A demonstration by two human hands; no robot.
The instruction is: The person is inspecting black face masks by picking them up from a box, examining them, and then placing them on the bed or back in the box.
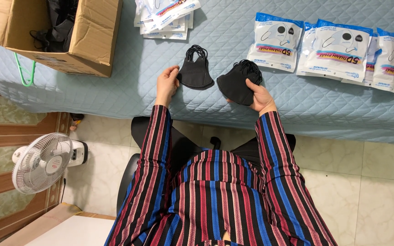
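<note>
I'm looking down into what seems a home room serving as a small packing spot: a quilted blue bed [115, 86] is acting as the worktop, a fan [42, 161] is standing on tiled floor [379, 182], and a cardboard box [92, 36] and mask packets [338, 48] are lying on it.

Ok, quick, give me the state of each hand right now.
Left hand: fingers closed on the edge of a black mask stack lying on the quilt.
Right hand: holding a second black mask stack.
</note>
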